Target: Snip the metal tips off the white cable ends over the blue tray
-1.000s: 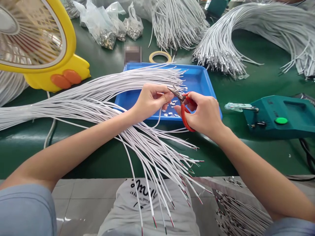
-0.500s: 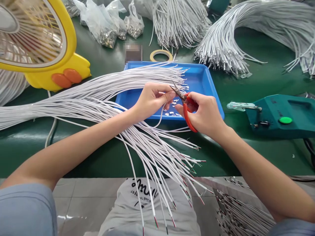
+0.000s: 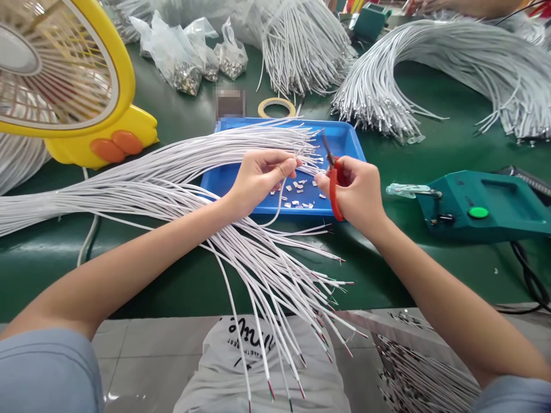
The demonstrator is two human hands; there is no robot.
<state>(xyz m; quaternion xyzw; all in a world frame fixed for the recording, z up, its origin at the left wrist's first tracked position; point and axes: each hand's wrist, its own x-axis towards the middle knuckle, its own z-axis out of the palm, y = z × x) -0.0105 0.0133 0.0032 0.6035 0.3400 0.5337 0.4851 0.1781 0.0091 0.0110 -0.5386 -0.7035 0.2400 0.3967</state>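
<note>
Between thumb and fingers, my left hand (image 3: 267, 178) pinches one white cable (image 3: 280, 198) close to its end, above the blue tray (image 3: 359, 146). My right hand (image 3: 359, 189) grips red-handled scissors (image 3: 334, 192), blades pointing up and away from the cable. Small white offcuts (image 3: 297, 186) lie in the tray below my fingers. A bundle of white cables (image 3: 172, 152) rests across the tray's far side. Nearer me, another spread of cables (image 3: 267, 264) fans over the table edge, with red, green and dark wire ends showing.
A yellow fan (image 3: 124, 69) stands at the left. Bags of metal parts (image 3: 187, 74), a roll of tape (image 3: 276, 107) and more grey-white cable bundles (image 3: 365, 97) lie at the back. A green machine (image 3: 482, 201) sits on the right. Part of another person's arm shows at the top right.
The scissors have moved right, away from the cable end in my left hand, and their blades have come closer together. My left hand still pinches the cable. The view has shifted slightly.
</note>
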